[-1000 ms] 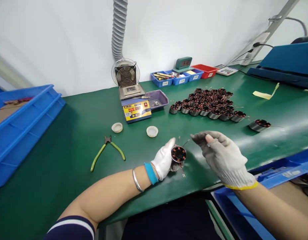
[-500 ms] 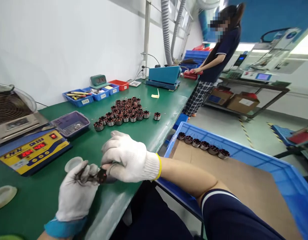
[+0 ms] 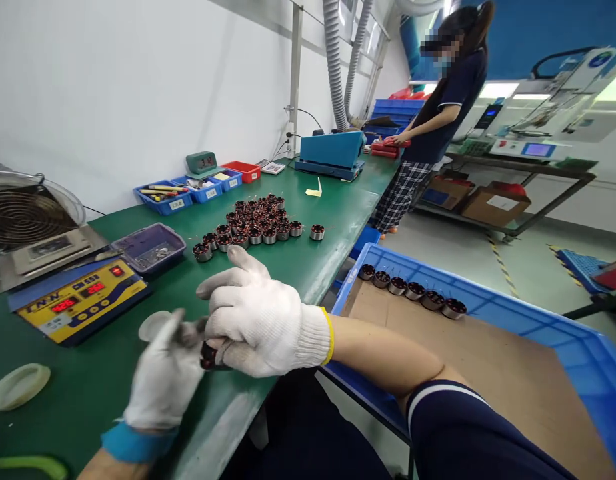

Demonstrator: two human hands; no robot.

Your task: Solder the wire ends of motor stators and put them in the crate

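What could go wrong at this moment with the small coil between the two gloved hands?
1. The coil sits near the green bench's front edge, mostly hidden by the right hand and left hand; it might slip off.
2. The view is turned toward the blue tray, so the grip may go unwatched.

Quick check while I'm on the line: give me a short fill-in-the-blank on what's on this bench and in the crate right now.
1. Both hands wear white ____.
2. The right hand and left hand together grip one small ____.
3. The row of coils lies in a ____ crate.
4. The bench has a ____ top.

Missing words: gloves; coil; blue; green
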